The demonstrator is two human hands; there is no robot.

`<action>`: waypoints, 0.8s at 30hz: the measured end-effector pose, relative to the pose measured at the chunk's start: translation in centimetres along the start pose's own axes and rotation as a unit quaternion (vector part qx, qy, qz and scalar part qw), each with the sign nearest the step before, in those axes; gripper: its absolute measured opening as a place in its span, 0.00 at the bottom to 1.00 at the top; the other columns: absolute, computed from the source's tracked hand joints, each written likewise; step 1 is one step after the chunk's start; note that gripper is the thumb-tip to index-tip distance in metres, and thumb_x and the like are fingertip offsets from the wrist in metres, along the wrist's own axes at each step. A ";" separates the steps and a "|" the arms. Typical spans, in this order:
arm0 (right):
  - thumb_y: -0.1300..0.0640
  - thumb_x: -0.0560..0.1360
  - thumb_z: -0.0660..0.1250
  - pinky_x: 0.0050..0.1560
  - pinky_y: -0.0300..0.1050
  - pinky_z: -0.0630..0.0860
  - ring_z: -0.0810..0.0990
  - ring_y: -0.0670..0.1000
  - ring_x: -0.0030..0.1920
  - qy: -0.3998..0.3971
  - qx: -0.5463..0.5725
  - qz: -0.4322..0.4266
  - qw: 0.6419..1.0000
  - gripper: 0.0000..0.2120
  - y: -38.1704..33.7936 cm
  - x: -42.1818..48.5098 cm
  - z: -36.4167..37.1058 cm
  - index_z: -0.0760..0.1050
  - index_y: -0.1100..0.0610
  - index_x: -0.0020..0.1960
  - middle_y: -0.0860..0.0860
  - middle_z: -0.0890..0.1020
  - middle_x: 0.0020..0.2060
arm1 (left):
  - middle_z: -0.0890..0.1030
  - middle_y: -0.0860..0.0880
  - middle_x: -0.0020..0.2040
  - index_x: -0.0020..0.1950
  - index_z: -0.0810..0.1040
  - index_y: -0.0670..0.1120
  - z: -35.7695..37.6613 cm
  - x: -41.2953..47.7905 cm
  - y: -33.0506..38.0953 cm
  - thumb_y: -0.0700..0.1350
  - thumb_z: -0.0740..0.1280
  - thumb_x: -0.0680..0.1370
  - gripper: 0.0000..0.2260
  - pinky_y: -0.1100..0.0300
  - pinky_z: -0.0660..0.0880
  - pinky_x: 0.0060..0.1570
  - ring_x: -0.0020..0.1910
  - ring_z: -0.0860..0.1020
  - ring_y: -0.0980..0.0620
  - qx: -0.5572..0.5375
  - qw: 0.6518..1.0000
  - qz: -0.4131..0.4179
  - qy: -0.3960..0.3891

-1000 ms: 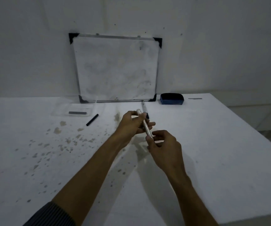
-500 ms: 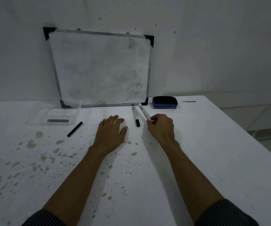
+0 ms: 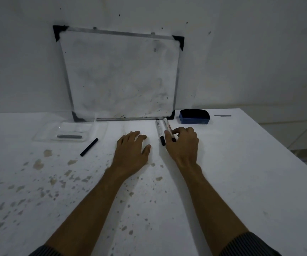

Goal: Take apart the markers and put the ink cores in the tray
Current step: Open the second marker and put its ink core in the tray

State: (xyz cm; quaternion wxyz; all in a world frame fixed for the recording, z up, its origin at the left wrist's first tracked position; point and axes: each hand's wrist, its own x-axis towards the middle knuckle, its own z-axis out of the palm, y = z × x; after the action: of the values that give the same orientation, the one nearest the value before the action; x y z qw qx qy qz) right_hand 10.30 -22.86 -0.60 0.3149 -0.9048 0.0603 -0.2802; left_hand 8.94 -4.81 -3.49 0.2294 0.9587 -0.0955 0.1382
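The print on our two white black-capped markers (image 3: 160, 132) is too blurred to read. Since half a second ago our right hand (image 3: 183, 143) has loosened, fingers curled over the right marker; our left hand (image 3: 132, 152) stays spread flat. One grey ink core (image 3: 69, 136) lies in the clear plastic tray (image 3: 43, 134).

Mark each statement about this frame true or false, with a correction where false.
1. Two markers lie side by side on the table. True: one marker lies left of the other marker.
2. The left hand grips a marker. False: the left hand lies flat on the table, holding nothing.
3. The clear tray is empty. False: the tray holds one grey ink core.
4. The right hand touches a marker. True: the right hand rests its fingers on the right-hand one.
5. The eraser sits left of the whiteboard. False: the eraser sits right of the whiteboard.
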 end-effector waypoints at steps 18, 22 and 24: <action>0.43 0.77 0.70 0.48 0.38 0.78 0.85 0.48 0.45 -0.158 0.094 0.023 0.983 0.18 -6.9 -6.0 -2.1 0.85 0.56 0.55 0.50 0.88 0.47 | 0.85 0.48 0.63 0.71 0.78 0.46 -6.1 -1.5 0.5 0.57 0.56 0.87 0.22 0.53 0.77 0.66 0.60 0.84 0.51 -0.515 0.839 -0.175 0.038; 0.40 0.75 0.70 0.40 0.28 0.70 0.80 0.38 0.39 -0.244 0.120 -0.045 0.961 0.17 -7.1 -9.3 -2.7 0.85 0.51 0.52 0.45 0.87 0.45 | 0.88 0.44 0.55 0.61 0.85 0.46 -8.3 -3.8 -0.4 0.55 0.67 0.83 0.16 0.52 0.84 0.52 0.54 0.87 0.44 -0.579 0.804 -0.139 0.000; 0.37 0.75 0.68 0.40 0.29 0.70 0.80 0.36 0.39 -0.279 0.141 -0.069 0.947 0.17 -7.3 -10.1 -3.3 0.85 0.49 0.51 0.42 0.86 0.42 | 0.87 0.47 0.50 0.59 0.87 0.50 -9.2 -5.3 -0.3 0.56 0.70 0.81 0.14 0.55 0.83 0.46 0.47 0.87 0.47 -0.568 0.814 -0.118 -0.017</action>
State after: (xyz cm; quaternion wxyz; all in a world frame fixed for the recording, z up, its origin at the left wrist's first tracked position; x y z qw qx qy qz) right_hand -0.41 -15.92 1.17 0.4231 -0.8953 -0.1329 -0.0432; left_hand 2.01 0.42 2.63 0.7464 0.6637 -0.0469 0.0146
